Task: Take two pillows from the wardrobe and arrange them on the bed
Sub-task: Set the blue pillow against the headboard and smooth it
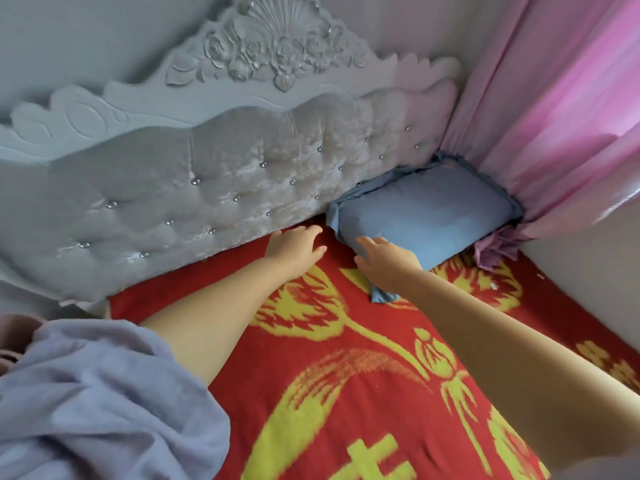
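A blue pillow (pixel 429 213) lies flat at the head of the bed, in the far right corner against the tufted grey headboard (pixel 194 188) and the pink curtain. The bed is covered by a red blanket (pixel 346 393) with yellow flower patterns. My right hand (pixel 384 261) rests with spread fingers on the pillow's near left corner. My left hand (pixel 294 247) hovers open over the blanket just left of the pillow, close to the headboard, holding nothing. Only one pillow is in sight.
A pink curtain (pixel 561 126) hangs along the right side, bunched beside the pillow. A white wall (pixel 588 282) borders the bed on the right. A lavender sleeve (pixel 97 403) fills the lower left. The carved headboard top (pixel 277 46) rises behind.
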Motion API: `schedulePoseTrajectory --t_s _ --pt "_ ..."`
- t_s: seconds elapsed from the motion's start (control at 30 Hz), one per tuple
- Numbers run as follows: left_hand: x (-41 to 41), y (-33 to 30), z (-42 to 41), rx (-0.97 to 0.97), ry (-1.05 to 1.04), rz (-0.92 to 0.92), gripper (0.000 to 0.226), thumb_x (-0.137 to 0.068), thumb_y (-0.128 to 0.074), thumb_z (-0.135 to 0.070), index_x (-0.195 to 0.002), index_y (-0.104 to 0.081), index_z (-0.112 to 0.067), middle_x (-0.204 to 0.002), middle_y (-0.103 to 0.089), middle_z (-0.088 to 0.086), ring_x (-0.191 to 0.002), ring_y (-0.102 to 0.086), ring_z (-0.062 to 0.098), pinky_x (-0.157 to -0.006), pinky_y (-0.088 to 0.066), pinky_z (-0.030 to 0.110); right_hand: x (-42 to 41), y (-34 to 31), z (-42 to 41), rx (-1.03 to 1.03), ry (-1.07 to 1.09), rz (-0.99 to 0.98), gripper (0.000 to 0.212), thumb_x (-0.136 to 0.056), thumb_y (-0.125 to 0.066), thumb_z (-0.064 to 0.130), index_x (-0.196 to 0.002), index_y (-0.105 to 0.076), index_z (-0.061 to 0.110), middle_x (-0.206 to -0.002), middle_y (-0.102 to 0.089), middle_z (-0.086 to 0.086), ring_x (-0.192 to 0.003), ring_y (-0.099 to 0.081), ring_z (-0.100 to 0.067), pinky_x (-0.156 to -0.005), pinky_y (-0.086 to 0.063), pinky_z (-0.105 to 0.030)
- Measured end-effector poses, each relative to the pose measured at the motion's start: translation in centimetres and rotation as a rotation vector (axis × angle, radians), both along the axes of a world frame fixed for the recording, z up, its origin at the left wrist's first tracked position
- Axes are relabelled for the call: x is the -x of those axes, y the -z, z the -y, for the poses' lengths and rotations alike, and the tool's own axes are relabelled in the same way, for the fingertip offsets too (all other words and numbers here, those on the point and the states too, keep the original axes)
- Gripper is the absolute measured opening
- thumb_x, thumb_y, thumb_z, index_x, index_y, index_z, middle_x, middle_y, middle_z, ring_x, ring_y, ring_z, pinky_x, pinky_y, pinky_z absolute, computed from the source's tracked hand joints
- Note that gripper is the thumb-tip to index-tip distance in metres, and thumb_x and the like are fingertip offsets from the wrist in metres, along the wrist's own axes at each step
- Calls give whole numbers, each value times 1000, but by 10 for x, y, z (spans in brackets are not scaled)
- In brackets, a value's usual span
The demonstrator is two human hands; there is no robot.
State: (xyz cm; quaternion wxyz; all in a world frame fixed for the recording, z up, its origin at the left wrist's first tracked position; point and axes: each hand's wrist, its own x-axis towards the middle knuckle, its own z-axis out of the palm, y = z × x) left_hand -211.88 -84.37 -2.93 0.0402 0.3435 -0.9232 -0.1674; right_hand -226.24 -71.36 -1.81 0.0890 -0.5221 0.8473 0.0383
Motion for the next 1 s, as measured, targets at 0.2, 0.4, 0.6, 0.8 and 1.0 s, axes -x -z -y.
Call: schedulePoseTrajectory --t_s 0.2,0.4,0.6,0.8,1.0 --pt "18 -6 -9 -38 101 21 50 -95 -44 -41 -141 -34 -24 -116 -60 6 -104 -59 28 -96 -43 44 1 -14 -44 -30 70 -61 39 -99 -32 38 -134 -39 20 -124 -50 -8 -96 -60 -31 -58 -43 -38" --pt "63 -6 -74 -48 232 51 48 -96 -42 -40 -140 -35 -23 -121 -59 5 -111 -57 27 -98 -38 43 30 -23 -128 17 282 -36 44 -99 -35 36 -141 -33 23 -128 -50 -8 -102 -60 -29 -68 -50 -36" --pt "93 3 -166 -4 324 107 43 -96 -43 -39 -137 -42 -26 -117 -60 5 -112 -56 27 -99 -36 43 31 1 -214 92 300 49 41 -99 -35 36 -138 -37 24 -129 -52 -8 -105 -59 -29 -68 -48 -35" --pt "61 -5 -207 35 221 128 42 -96 -44 -38 -136 -45 -25 -115 -61 5 -108 -57 28 -101 -36 44 34 9 -253 98 195 84 45 -98 -35 40 -140 -34 24 -126 -53 -7 -97 -62 -27 -62 -50 -33" --pt "19 -30 -211 70 92 102 45 -96 -44 -39 -138 -42 -24 -115 -61 3 -108 -58 27 -104 -36 47 25 -6 -245 60 120 79 39 -99 -36 33 -136 -39 22 -122 -53 -7 -87 -62 -26 -57 -46 -32"
